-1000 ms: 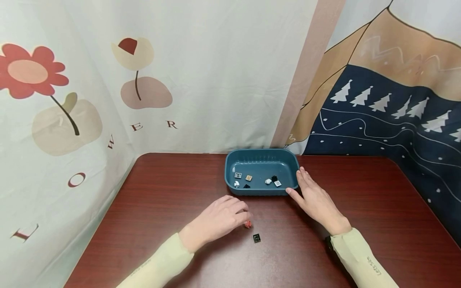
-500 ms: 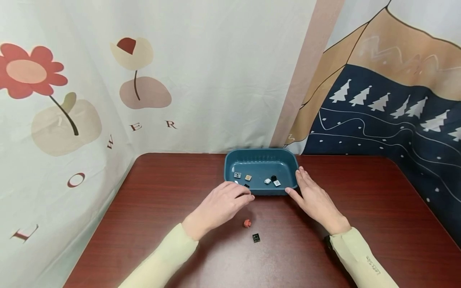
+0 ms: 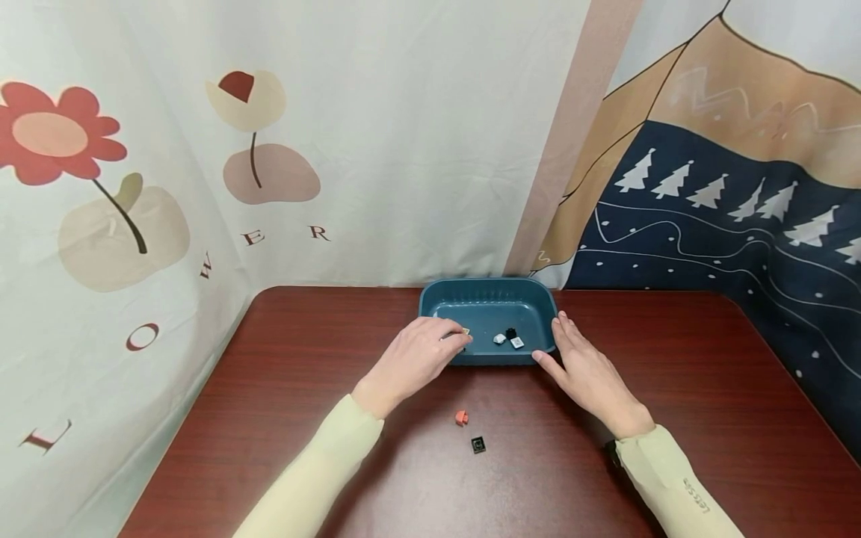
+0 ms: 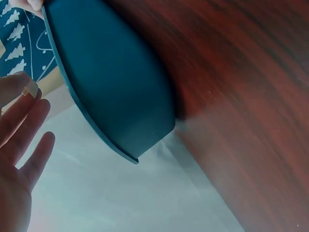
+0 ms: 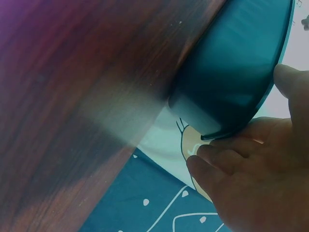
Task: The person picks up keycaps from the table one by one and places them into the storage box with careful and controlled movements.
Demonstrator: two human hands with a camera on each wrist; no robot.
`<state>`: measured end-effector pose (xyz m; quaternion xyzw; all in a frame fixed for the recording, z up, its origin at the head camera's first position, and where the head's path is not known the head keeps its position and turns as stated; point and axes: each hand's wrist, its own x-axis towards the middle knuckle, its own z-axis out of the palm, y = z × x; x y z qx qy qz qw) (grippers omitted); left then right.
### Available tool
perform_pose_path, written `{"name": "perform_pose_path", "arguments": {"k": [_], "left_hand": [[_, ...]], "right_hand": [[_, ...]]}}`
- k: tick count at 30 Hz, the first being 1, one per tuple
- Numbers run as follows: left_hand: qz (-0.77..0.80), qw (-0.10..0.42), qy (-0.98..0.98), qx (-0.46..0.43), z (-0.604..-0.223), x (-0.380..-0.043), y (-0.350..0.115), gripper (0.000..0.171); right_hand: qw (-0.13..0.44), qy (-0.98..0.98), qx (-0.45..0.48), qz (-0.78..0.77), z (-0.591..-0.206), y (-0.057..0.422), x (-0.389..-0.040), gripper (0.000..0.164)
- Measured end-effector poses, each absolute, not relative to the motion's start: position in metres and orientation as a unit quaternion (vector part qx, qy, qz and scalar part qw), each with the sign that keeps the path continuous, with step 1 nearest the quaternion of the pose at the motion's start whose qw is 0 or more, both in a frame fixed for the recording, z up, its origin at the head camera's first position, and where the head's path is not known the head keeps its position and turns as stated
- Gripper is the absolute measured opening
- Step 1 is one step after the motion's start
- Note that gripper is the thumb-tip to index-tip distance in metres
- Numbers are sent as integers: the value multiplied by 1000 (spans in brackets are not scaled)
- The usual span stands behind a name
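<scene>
Over the left end of the blue bin [image 3: 504,359], my left hand [image 3: 420,347] pinches a small tan building brick [image 4: 31,89] between thumb and index finger; the other fingers are spread. My right hand [image 3: 592,373] rests on the bin's front right corner, thumb at the front rim and fairly straight fingers along the right side. In the bin lie a white piece [image 3: 499,339], a black piece [image 3: 511,333] and a white square piece [image 3: 516,343]. My left hand covers the pieces at the left end.
On the dark red table [image 3: 303,329], in front of the bin, lie an orange-red piece [image 3: 461,418] and a black square piece [image 3: 478,445]. Printed cloth [image 3: 377,149] hangs behind the table's back edge, close behind the bin.
My left hand let go of the orange-red piece on the table, moved up and away into the bin, and took hold of the tan brick. My right hand stayed at the bin.
</scene>
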<state>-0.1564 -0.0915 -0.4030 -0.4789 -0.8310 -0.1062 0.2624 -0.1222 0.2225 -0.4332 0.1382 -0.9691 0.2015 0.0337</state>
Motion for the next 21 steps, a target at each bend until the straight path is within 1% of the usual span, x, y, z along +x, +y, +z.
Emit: {"name": "perform_pose_path", "arguments": {"k": [6,12,18,21], "left_hand": [[-82,223,-851,-468,-403,-170,-89,21],[-62,188,-863,-465,-401,-184,-85,17],[-27,153,-873,-463,-401,-194,-83,22],[-13,135,-879,-457,-401,-198,-82,20]], "right_hand": [[35,-969,139,202,-434,222,-122,83],[36,-969,140,201,-434,223,-123,82],[39,-969,139,199,-434,223,-123,82],[39,-969,139,199,-434,223,-123,82]]}}
